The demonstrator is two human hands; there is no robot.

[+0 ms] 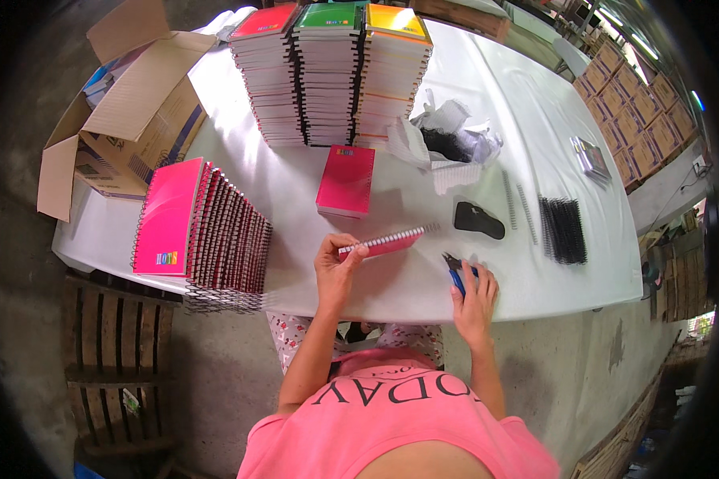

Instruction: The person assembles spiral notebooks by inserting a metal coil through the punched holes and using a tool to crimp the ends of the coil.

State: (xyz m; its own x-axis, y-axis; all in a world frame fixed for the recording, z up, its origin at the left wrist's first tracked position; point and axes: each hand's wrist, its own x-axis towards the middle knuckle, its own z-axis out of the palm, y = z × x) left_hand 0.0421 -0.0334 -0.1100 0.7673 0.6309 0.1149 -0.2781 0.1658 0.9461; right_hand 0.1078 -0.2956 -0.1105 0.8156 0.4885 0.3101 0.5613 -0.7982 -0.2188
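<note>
My left hand point(337, 270) pinches one end of a pink notebook point(395, 242), held on its edge above the white table with its spiral binding facing up. A length of the coil sticks out past the notebook's far end. My right hand point(477, 298) is closed around blue-handled pliers point(456, 276), their dark jaws pointing away from me, a short way right of the notebook. Beyond the notebook lies a small pink book block point(347, 180). A black pad-like piece point(479, 219) rests on the table past the pliers.
Pink spiral notebooks point(168, 219) are stacked at left, beside an open cardboard box point(148, 128). Tall stacks with red point(265, 21), green point(327, 15) and yellow point(398, 21) covers stand at the back. Black coils point(563, 231) and crumpled white wrapping point(455, 160) lie at right.
</note>
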